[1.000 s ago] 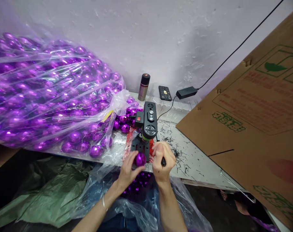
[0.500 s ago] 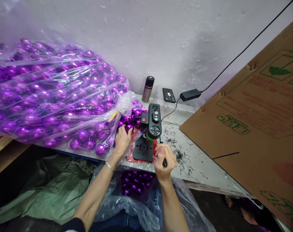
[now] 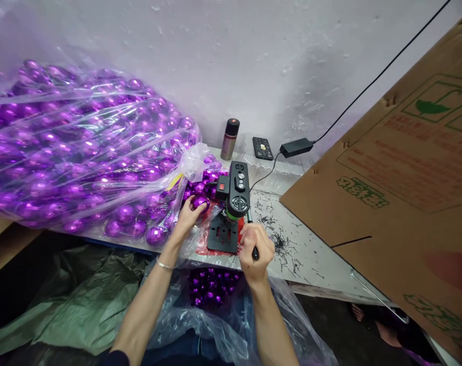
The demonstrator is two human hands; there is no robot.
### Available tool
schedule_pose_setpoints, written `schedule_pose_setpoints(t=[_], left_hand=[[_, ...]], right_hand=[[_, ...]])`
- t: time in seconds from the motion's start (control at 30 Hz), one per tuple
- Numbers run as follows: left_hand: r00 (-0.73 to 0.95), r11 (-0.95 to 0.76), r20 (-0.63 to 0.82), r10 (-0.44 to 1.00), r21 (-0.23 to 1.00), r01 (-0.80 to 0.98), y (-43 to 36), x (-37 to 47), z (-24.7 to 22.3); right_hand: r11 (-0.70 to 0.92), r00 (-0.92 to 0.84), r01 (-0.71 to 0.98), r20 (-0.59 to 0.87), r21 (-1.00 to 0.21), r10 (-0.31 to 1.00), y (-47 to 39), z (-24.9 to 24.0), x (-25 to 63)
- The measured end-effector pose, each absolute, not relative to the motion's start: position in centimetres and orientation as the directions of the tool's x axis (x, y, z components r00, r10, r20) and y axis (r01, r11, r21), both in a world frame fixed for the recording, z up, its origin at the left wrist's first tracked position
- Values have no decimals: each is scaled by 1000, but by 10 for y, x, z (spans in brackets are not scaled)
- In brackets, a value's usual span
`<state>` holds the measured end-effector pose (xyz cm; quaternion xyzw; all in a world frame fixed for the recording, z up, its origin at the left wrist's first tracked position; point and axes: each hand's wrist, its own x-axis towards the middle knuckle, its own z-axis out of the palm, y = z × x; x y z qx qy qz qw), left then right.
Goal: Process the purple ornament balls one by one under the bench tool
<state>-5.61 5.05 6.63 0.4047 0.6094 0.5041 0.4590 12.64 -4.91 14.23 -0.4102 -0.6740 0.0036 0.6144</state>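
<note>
Ball (image 3: pixel 201 203) in left hand (image 3: pixel 187 216)

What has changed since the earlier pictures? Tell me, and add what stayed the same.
The left hand let go of the ball it held at the base plate, moved left and farther out to the pile of balls, and now holds another purple ball there. The right hand stayed closed on the black handle; the black machine, bottle and phone stayed in place.

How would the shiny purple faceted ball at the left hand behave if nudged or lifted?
The shiny purple faceted ball would probably roll, being round, though its flat facets might slow it. Its glossy surface may feel slippery to the left hand.
</note>
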Motion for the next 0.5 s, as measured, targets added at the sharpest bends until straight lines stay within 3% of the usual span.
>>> schedule_pose_setpoints(t=[0.1, 0.23, 0.37, 0.5], left_hand=[[-117, 151, -208, 971, 916, -372, 13, -61, 74], [-73, 180, -275, 959, 786, -591, -29, -44, 71], [-176, 156, -263, 949, 873, -462, -37, -16, 50], [-231, -21, -1, 973, 996, -91, -26, 2, 28]], right_hand=[[631, 122, 543, 796, -553, 593, -47, 155, 126], [602, 150, 540, 771, -588, 619, -45, 164, 125], [610, 139, 539, 776, -581, 616, -46, 164, 126], [611, 114, 548, 774, -572, 622, -48, 162, 127]])
